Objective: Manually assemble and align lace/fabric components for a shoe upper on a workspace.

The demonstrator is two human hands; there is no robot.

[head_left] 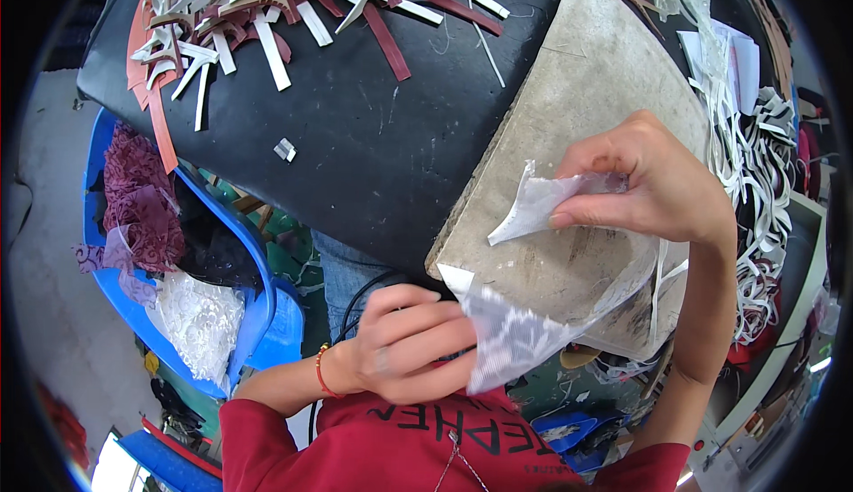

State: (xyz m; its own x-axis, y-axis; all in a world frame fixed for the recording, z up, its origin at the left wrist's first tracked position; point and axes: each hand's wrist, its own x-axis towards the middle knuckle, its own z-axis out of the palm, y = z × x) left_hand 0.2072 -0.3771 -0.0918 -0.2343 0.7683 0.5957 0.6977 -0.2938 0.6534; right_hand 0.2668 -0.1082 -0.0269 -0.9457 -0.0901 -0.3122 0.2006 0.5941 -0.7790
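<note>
Noted right hand [657,185] raised over one board [595,74], pinching one white piece [531,208]; noted left hand [410,345] lower, gripping one lace piece [515,341].

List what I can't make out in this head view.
Head view:
Left hand: palm side, hidden by its own back and fingers beside the sheer white patterned lace.
Right hand: part of the thin white sheet piece, hidden inside its curled fingers.
Maroon and white flat strips: pile's far end, cut off by the top edge.
Small silvery piece on the black tabletop: too small to identify.
</note>
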